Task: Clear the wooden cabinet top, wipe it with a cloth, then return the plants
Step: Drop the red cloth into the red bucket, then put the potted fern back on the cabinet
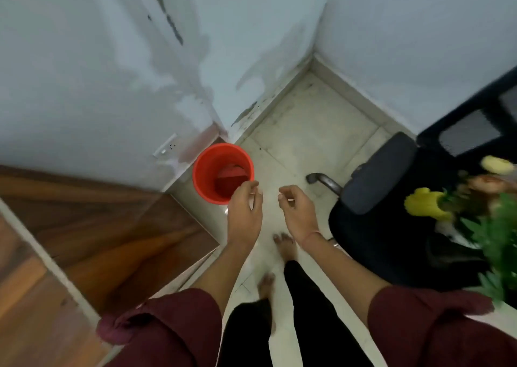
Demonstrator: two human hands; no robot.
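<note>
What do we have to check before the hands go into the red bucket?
1. Hands free: ok; the left hand and right hand hold nothing.
2. The red bucket upright: ok, it stands on the floor with the left hand over its rim.
3. A cloth inside: cannot tell; something red lies in it, blurred.
4. The plants off the wooden cabinet: ok, they are to the right by the black chair.
5. Cabinet top bare: cannot tell; only part shows.
</note>
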